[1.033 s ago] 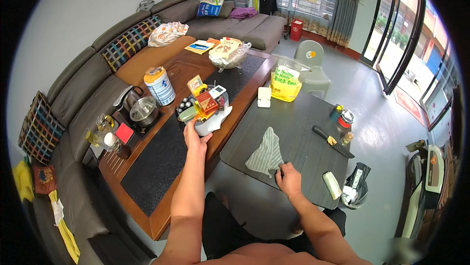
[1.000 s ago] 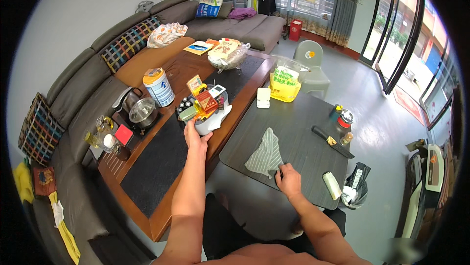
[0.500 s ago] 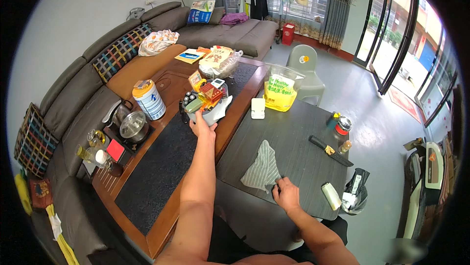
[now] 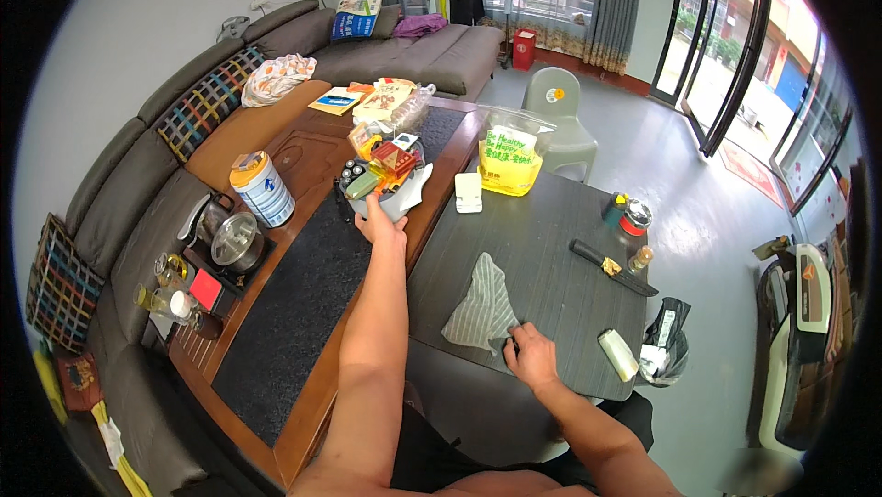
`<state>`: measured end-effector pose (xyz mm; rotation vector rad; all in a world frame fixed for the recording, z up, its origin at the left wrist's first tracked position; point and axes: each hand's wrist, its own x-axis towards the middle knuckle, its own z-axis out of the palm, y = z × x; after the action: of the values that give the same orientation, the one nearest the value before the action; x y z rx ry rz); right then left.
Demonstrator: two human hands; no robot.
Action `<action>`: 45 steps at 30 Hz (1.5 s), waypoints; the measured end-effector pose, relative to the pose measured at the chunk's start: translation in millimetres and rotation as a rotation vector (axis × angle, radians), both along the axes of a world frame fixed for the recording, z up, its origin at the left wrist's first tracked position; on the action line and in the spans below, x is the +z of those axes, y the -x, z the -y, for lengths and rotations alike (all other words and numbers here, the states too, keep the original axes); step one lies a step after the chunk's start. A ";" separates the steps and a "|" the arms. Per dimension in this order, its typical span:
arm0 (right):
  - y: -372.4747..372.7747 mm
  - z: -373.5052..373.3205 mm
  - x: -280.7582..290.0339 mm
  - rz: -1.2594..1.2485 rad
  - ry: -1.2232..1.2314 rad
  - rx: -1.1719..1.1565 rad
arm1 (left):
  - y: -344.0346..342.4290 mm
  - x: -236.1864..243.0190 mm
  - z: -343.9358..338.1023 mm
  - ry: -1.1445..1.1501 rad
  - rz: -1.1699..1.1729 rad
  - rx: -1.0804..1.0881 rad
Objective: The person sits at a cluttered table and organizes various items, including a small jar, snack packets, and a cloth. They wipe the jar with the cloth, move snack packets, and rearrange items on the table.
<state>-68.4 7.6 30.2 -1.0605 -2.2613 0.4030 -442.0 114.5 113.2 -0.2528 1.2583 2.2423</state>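
My left hand [image 4: 381,220] grips the near rim of a grey container [image 4: 397,205] above the wooden table. Heaped in that container are a red box [image 4: 395,161], a green oval object [image 4: 362,186], a small white clock-like device [image 4: 404,141] and other odds and ends. A white sheet of paper juts out on its right side. On the dark side table, my right hand [image 4: 533,356] rests with curled fingers at the right corner of a striped grey cloth [image 4: 480,304]. The fingertips touch the cloth's edge; what lies between them is hidden.
The dark table [image 4: 560,231] holds a yellow bag [image 4: 511,162], a white case [image 4: 469,193], a black knife-like object [image 4: 613,267], small jars and a pale roll [image 4: 618,355]. A large tin [image 4: 263,189], kettle [image 4: 209,221] and pot [image 4: 241,242] stand on the wooden table [image 4: 253,419].
The container has shifted slightly to the right with my left hand on it. The right hand and cloth have stayed in place, while the whole view has turned a little.
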 end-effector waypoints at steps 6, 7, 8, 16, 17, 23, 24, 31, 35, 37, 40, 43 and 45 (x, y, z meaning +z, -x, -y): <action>-0.6 -0.8 1.5 0.006 0.008 -0.004 | -1.2 -2.0 -9.6 -0.009 -0.013 -0.008; -0.8 -1.0 1.4 0.006 0.007 -0.004 | -0.8 -2.8 -10.5 -0.009 -0.018 -0.009; -0.8 -1.2 1.6 0.007 0.005 -0.003 | -0.4 -3.6 -11.6 -0.008 -0.024 -0.010; -2.2 -2.4 -1.0 -0.024 0.016 0.009 | -2.5 -2.9 -18.6 0.009 -0.014 0.002; -2.2 -2.2 -1.5 -0.024 0.018 0.011 | -2.5 -2.4 -18.7 0.018 -0.011 0.011; -2.7 -1.9 0.7 -0.015 0.025 0.012 | -4.3 -2.3 -1.4 0.038 -0.037 -0.158; -3.4 -2.2 0.7 -0.026 0.025 0.006 | -6.9 -2.2 3.7 0.091 -0.040 -0.126; -8.1 -7.6 -12.4 -0.352 0.220 -0.145 | -115.5 -54.8 112.5 0.041 -0.608 -0.643; 0.8 -12.0 9.1 -0.412 0.239 -0.216 | -111.8 -31.9 140.2 0.263 -1.057 -0.617; -5.4 -16.3 8.3 -0.336 0.142 -0.201 | -84.5 5.9 121.3 0.317 -1.376 -0.358; -7.7 -14.3 -5.3 -0.176 0.069 -0.169 | -32.4 63.3 79.4 0.503 -1.560 -0.262; -4.8 -13.0 -8.0 -0.061 0.011 -0.146 | 0.8 105.7 35.1 0.744 -1.721 -0.306; -3.9 -13.9 -8.2 -0.072 0.020 -0.150 | 11.2 118.0 8.2 0.975 -1.761 -0.402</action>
<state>-64.5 21.5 21.9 -1.1975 -2.1023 0.3959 -453.2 106.3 231.2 1.7793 2.6833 0.8893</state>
